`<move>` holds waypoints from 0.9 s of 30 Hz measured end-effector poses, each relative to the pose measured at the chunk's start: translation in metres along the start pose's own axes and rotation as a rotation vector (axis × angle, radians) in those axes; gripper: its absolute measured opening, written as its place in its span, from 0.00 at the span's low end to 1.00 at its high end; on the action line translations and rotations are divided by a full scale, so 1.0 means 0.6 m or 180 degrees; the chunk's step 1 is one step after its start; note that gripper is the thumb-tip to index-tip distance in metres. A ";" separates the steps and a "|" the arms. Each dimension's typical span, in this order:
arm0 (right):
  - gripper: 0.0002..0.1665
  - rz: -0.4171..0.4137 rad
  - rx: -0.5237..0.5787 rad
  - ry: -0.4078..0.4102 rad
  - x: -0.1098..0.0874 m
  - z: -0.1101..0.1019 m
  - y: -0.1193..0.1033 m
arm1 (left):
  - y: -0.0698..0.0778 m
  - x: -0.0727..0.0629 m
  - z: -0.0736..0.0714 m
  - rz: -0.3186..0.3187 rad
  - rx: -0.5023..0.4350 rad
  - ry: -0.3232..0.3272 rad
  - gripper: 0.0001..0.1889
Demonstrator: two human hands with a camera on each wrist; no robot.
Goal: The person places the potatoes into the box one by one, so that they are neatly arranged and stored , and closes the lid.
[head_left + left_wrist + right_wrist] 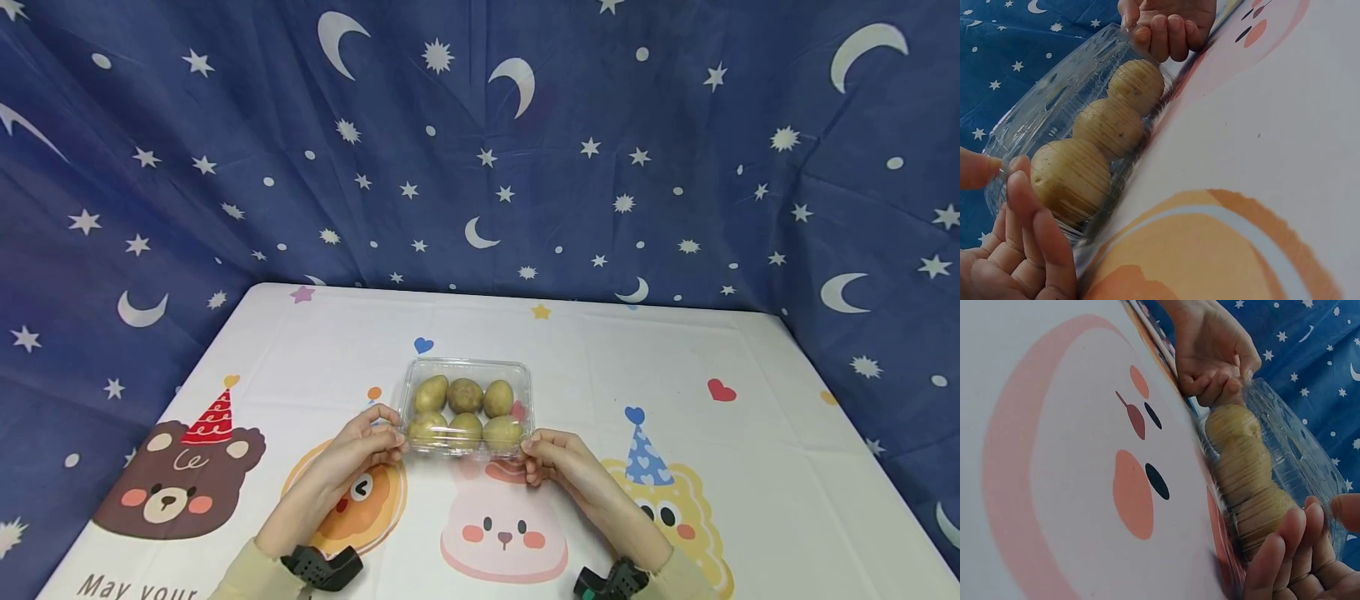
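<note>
A clear plastic box with several potatoes in two rows sits near the middle of the table. Its clear lid covers the potatoes. At the near left corner, my left hand pinches the box's edge between thumb and fingers. My right hand grips the near right corner in the same way. Through the ridged side wall, the left wrist view shows the front row of potatoes. In the right wrist view, the right hand's fingers curl at the box's corner, with the thumb at the lid edge.
A white tablecloth printed with cartoon animals, hearts and stars covers the table. Dark blue curtain fabric with moons and stars hangs behind and along both sides. Black wrist devices are strapped to both wrists.
</note>
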State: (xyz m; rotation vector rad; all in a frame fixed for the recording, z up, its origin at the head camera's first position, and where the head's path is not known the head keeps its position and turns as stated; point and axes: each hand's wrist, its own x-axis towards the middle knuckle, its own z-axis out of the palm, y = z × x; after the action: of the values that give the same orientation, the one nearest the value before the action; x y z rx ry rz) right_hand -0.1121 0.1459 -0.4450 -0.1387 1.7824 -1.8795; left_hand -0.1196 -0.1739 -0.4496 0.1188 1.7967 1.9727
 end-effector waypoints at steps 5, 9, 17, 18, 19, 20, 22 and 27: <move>0.09 0.0048 -0.0018 -0.0060 0.000 -0.007 -0.001 | 0.005 0.002 -0.002 -0.0032 0.0023 -0.0036 0.10; 0.09 0.0107 -0.0062 -0.0077 -0.001 -0.016 -0.001 | 0.009 0.000 -0.002 -0.0069 0.0125 -0.0027 0.11; 0.11 0.0087 -0.0213 -0.0053 -0.003 -0.026 -0.006 | 0.015 0.001 -0.005 -0.0142 0.0300 0.0045 0.13; 0.11 0.0077 -0.0223 -0.0047 -0.003 -0.027 -0.007 | 0.016 0.001 -0.006 -0.0154 0.0336 0.0065 0.14; 0.11 0.0066 -0.0238 -0.0038 -0.004 -0.030 -0.008 | 0.018 0.001 -0.007 -0.0171 0.0376 0.0092 0.15; 0.11 0.0065 -0.0247 -0.0021 -0.004 -0.032 -0.008 | 0.020 0.001 -0.009 -0.0190 0.0423 0.0124 0.16; 0.11 0.0062 -0.0264 0.0006 -0.005 -0.037 -0.008 | 0.024 0.002 -0.011 -0.0220 0.0524 0.0209 0.18; 0.14 0.0056 -0.0352 0.0074 -0.009 -0.053 -0.008 | 0.037 0.005 -0.015 -0.0252 0.0808 0.0398 0.20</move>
State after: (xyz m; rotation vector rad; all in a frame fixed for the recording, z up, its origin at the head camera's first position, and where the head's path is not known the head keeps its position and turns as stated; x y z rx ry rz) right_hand -0.1226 0.1767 -0.4428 -0.1416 1.8978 -1.7775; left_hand -0.1318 -0.1815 -0.4305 0.0047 2.0937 1.7249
